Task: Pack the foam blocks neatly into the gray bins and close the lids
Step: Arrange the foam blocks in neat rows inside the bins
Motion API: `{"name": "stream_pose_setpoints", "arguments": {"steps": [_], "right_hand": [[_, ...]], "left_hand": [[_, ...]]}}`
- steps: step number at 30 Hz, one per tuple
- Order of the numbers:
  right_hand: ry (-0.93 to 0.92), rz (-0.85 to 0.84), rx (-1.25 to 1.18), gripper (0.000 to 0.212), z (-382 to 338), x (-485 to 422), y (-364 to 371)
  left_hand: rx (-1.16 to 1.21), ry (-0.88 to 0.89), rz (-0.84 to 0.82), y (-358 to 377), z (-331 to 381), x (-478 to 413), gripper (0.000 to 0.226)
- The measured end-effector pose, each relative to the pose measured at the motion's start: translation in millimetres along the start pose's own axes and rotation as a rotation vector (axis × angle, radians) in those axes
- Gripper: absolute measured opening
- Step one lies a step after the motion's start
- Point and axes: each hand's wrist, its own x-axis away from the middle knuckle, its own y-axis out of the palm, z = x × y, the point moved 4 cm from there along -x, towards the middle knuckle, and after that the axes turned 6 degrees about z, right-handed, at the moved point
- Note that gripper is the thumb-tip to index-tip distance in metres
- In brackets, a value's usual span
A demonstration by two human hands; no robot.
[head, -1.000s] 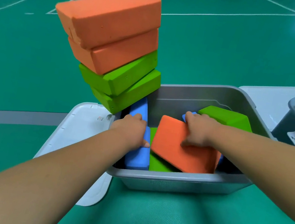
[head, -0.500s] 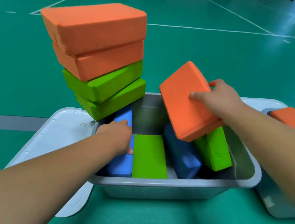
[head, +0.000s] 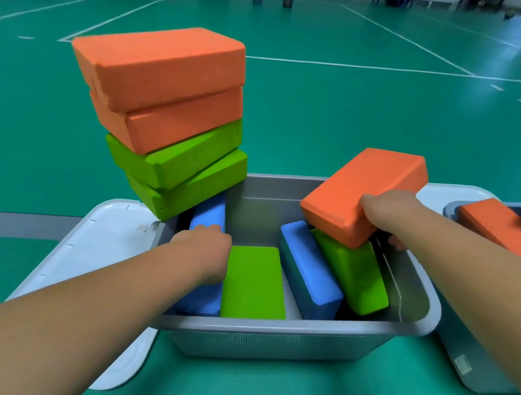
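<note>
I see the gray bin (head: 281, 330) near centre on the green floor (head: 335, 113), its pale lid (head: 97, 239) flat at its left side. A leaning stack (head: 168, 120) of two orange blocks on two green ones rises at the bin's far-left corner. Inside, a flat green block (head: 253, 282) lies beside a tilted blue block (head: 309, 271) and a tilted green block (head: 353, 275). The right hand (head: 388, 210) grasps an orange block (head: 363, 194) above these. The left hand (head: 205, 250) curls its fingers over an upright blue block (head: 211, 213) at the left wall.
</note>
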Motion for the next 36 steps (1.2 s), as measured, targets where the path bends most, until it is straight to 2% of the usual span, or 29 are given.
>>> {"name": "stream_pose_setpoints", "arguments": {"steps": [4, 6, 8, 10, 12, 14, 17, 23, 30, 32, 35, 36], "right_hand": [[-0.052, 0.219, 0.279, 0.089, -17, 9, 2], [-0.239, 0.364, 0.29, 0.077, -35, 27, 4], [-0.557, 0.426, 0.298, 0.055, -59, 52, 17], [-0.806, 0.285, 0.244, 0.044, -76, 73, 41], [-0.935, 0.049, 0.273, 0.033, -85, 86, 75], [-0.957, -0.137, 0.321, 0.027, -84, 90, 106], [-0.926, -0.249, 0.438, 0.031, -79, 76, 142], [-0.823, -0.351, 0.545, 0.044, -82, 27, 196], [-0.843, -0.45, 0.676, 0.039, -88, 4, 270], [-0.826, -0.493, 0.735, 0.052, -84, 1, 286], [-0.804, -0.473, 0.684, 0.098, -79, -4, 300], [-0.796, -0.468, 0.674, 0.107, -78, -6, 302]], "left_hand": [[0.022, 0.041, 0.002, -1, -6, 1, 0.026], [0.014, 0.066, -0.005, -1, -9, 0, 0.038], [0.003, 0.089, -0.003, 0, -12, -2, 0.054], [-0.008, 0.114, 0.002, 2, -15, -3, 0.071], [-0.013, 0.145, -0.045, 5, -19, 0, 0.097], [-0.003, 0.168, -0.136, 9, -25, 3, 0.121], [0.028, 0.203, -0.182, 16, -34, 5, 0.136], [-0.021, 0.256, -0.174, 28, -41, -2, 0.138], [-0.166, 0.175, -0.232, 28, -23, -7, 0.137], [-0.205, 0.144, -0.245, 27, -14, -11, 0.138], [-0.213, 0.11, -0.277, 30, -10, -15, 0.139], [-0.211, 0.109, -0.281, 30, -10, -15, 0.139]]}}
